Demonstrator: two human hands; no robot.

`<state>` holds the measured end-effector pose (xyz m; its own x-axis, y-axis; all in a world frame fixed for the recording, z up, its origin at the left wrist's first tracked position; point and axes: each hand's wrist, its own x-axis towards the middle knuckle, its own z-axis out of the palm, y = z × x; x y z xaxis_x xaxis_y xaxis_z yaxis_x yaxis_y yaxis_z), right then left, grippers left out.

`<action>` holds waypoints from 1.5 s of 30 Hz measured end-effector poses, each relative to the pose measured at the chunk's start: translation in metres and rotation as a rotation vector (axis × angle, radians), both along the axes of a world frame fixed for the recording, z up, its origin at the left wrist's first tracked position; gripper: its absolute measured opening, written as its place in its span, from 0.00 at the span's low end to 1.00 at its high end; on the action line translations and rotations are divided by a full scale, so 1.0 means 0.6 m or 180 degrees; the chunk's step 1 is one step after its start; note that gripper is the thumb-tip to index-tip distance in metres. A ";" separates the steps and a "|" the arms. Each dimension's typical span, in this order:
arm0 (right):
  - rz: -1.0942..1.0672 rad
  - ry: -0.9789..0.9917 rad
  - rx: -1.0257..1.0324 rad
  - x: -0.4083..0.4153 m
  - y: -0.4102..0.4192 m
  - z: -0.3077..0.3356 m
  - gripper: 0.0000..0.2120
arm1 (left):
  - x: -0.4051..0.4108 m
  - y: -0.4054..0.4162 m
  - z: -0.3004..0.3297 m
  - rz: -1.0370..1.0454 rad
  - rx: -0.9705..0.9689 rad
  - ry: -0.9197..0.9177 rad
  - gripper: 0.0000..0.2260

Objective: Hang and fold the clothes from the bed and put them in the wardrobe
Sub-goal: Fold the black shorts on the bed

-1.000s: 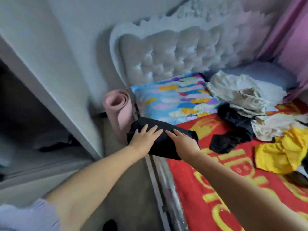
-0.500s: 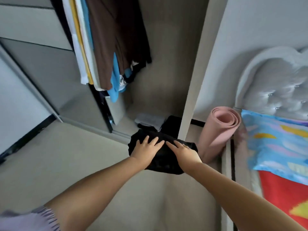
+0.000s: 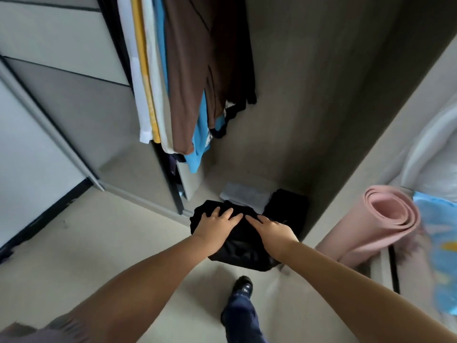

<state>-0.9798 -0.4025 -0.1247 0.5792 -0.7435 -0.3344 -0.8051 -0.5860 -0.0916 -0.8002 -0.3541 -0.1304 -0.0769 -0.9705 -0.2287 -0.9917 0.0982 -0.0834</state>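
Where fingers (image 3: 228,214) spread: folded black garment (image 3: 243,246)

light: soft, even daylight; wardrobe interior (image 3: 321,95) shadowed | quality: wide-angle edge bending; right edge motion-blurred

The folded black garment (image 3: 237,246) is hiding both thumbs and palms; the frame's top edge is cutting off the hanging clothes (image 3: 188,70), hangers unseen.
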 end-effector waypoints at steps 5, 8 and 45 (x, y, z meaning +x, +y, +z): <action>-0.0037 0.0014 0.0112 0.056 -0.154 -0.054 0.40 | 0.053 -0.161 -0.047 0.0058 0.0242 -0.0046 0.31; -0.0023 0.0044 0.0134 0.085 -0.252 -0.085 0.39 | 0.085 -0.263 -0.074 0.0071 0.0493 0.0000 0.34; -0.1332 0.0182 0.0462 0.190 -0.679 -1.018 0.46 | 0.185 -0.792 -1.055 -0.0694 0.0437 0.0144 0.46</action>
<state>-0.8657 -0.8098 -0.7355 0.2160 -0.8529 -0.4753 -0.9764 -0.1929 -0.0975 -0.6891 -0.8293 -0.7631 -0.2940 -0.8899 -0.3488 -0.9482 0.3175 -0.0106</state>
